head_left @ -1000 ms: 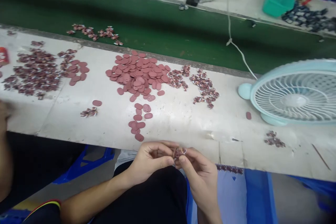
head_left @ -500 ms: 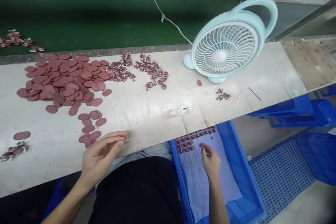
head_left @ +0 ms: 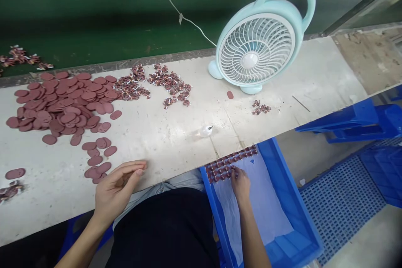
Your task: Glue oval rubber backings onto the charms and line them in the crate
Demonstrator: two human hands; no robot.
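Observation:
My right hand [head_left: 241,182] reaches into a blue plastic tray [head_left: 282,184] beside the table. Its fingertips are pinched on a small dark-brown piece at the end of the rows of similar brown pieces [head_left: 220,167]; the fingers partly hide it. Those rows stand on a white sheet [head_left: 251,209] at the tray's far end. Over the table's front edge hangs my left hand [head_left: 117,190], fingers stretched forward and thumb a little apart, with nothing visible between them. Near it lie several reddish-brown oval discs [head_left: 94,161], some overlapping.
A large heap of oval discs [head_left: 65,102] covers the table's left. Beside it are piles of small brown-and-white pieces [head_left: 171,83]. A pale-blue fan [head_left: 256,46] stands at the back, its cord running behind. A small clear bottle [head_left: 205,131] lies near the middle. Blue stools [head_left: 354,121] stand right.
My right hand has moved left with the small brown piece, to the end of a row in the tray. My left hand stays nearly where it was. The whole view has shifted slightly.

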